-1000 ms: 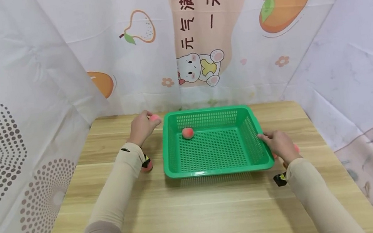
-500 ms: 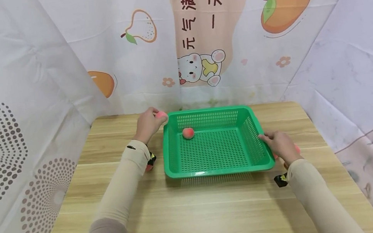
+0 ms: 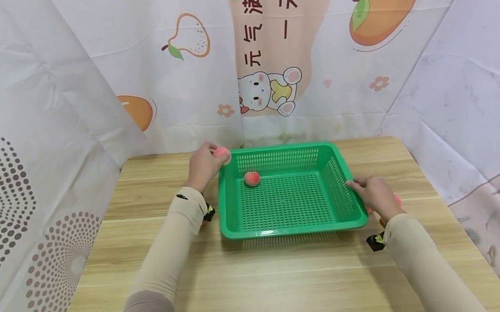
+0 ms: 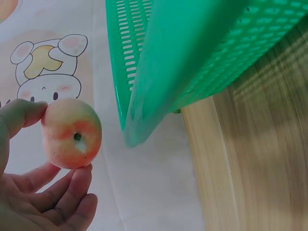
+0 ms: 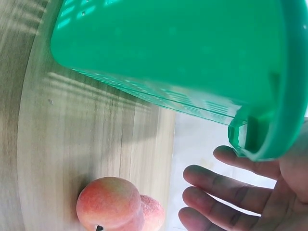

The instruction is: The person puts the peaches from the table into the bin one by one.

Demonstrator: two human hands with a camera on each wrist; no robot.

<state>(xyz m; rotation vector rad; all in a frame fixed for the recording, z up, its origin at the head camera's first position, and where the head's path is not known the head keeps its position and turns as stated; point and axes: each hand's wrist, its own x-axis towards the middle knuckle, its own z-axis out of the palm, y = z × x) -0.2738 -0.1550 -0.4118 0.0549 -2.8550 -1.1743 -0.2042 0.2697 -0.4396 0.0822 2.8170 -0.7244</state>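
Observation:
My left hand [image 3: 204, 164] pinches a pinkish peach [image 4: 72, 134] between thumb and fingertips, at the back left corner of a green plastic basket [image 3: 294, 229]. In the left wrist view, a gap shows between this peach and the basket's rim. Another peach [image 3: 252, 178] lies inside the basket, near its back left corner. At the basket's right side, my right hand [image 3: 376, 195] holds the rim, thumb over the edge and fingers outside below it. The right wrist view shows those fingers spread; the thumb is hidden there.
Two peaches [image 5: 110, 204] rest on the wooden table [image 3: 275, 288] right of the basket, partly hidden by the right hand in the head view. Under the left wrist, a bit of another peach [image 3: 203, 224] shows. A printed curtain [image 3: 167, 93] hangs behind the table.
The left hand has moved right with its peach, from beside the basket to its back left corner. The right hand and the basket have stayed in place.

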